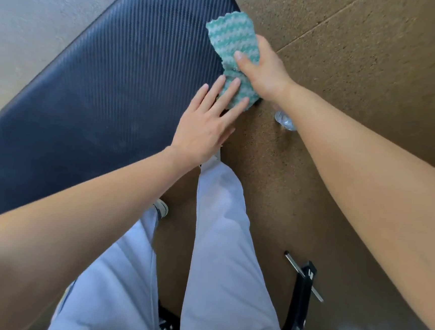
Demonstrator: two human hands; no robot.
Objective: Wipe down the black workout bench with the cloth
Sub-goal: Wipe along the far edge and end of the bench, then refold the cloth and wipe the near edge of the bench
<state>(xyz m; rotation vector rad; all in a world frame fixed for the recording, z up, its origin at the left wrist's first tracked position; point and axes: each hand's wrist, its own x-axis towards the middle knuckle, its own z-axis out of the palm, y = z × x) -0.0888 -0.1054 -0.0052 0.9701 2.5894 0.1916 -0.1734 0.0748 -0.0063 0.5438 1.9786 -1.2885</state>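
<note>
The black workout bench [108,81] has a ribbed padded top and runs diagonally from the lower left to the top centre. A teal and white wavy-striped cloth [230,41] lies over the bench's right edge. My right hand [263,74] grips the cloth's middle from the right, thumb on top. My left hand [206,127] lies flat with fingers spread, its fingertips pressing on the cloth's lower end at the bench edge.
Brown cork-like floor [351,71] spreads to the right of the bench. A clear plastic bottle [284,120] lies on it under my right forearm. My legs in pale trousers [220,244] stand beside the bench. A black metal frame with a steel pin [303,280] sits at lower right.
</note>
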